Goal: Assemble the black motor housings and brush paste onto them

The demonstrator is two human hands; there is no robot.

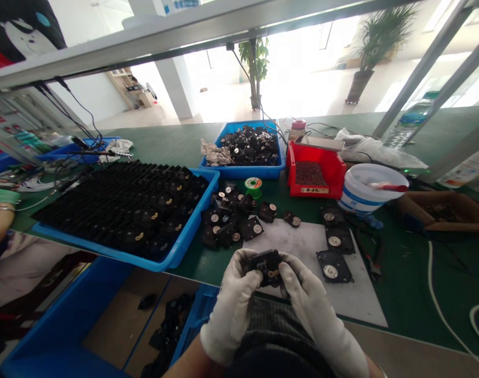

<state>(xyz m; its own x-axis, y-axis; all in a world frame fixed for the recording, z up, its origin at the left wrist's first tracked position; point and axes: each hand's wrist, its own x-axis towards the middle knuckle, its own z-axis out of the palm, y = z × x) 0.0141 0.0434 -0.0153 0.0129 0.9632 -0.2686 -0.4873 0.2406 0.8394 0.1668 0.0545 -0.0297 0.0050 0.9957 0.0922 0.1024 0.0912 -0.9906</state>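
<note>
A: Before the rest of the bench (405,278) is logged, what is in hand?

B: One small black plastic housing (268,265), with a brass-coloured fitting showing on its upper face. It is held just above the bench's near edge, over the lower part of a white sheet (365,299).

A: Grip?

B: Both hands closed on it. The left hand (229,304) and right hand (316,310), each in a white cotton glove, hold it from either side, the fingers (290,273) wrapped around its edges.

A: Nearest items?

B: On the sheet, to the right, three black housings with round metal centres (334,240) lie in a loose column. Just left of the sheet, a cluster of similar housings (227,223) sits directly on the green bench surface.

A: Further out?

B: To the left, a blue tray (194,220) holds black units packed in tight rows. Behind the cluster are a blue bin (243,170) heaped with parts and a green-and-white spool (253,185). To the right of these stand a red bin (336,178) of small dark pieces and a white bucket (353,202) with blue stripes.
</note>
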